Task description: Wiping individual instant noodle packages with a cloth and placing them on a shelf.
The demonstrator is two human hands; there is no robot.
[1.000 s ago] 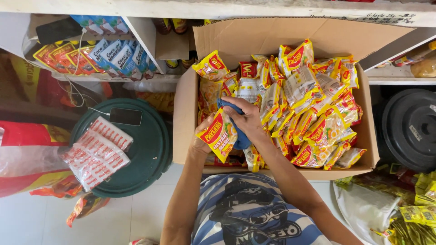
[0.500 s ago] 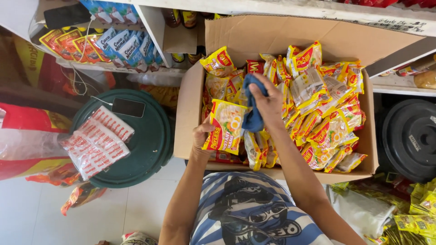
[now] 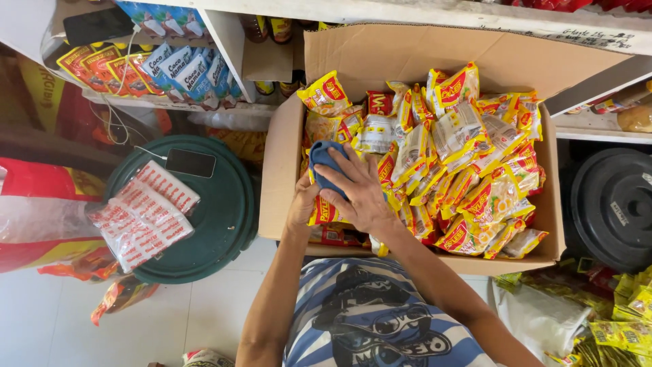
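A head-worn camera looks down into an open cardboard box (image 3: 285, 170) packed with yellow-and-red snack packets. A blue cloth (image 3: 324, 165) is pressed against one yellow-and-red packet (image 3: 324, 211) at the box's left side, roughly at nine o'clock from the box's centre. The right hand (image 3: 363, 194) is laid over the cloth, fingers spread and curled around it, the cloth bulging out toward ten o'clock from the grip. The left hand (image 3: 303, 207) is closed on the packet from below, at seven o'clock from the cloth; its fingers are mostly hidden. The packet's long axis cannot be told, since the hands cover most of it. At nine o'clock from the box, a dark green round lid (image 3: 224, 224) carries a phone (image 3: 191, 163) and a clear bag of red-and-white sachets (image 3: 142, 214).
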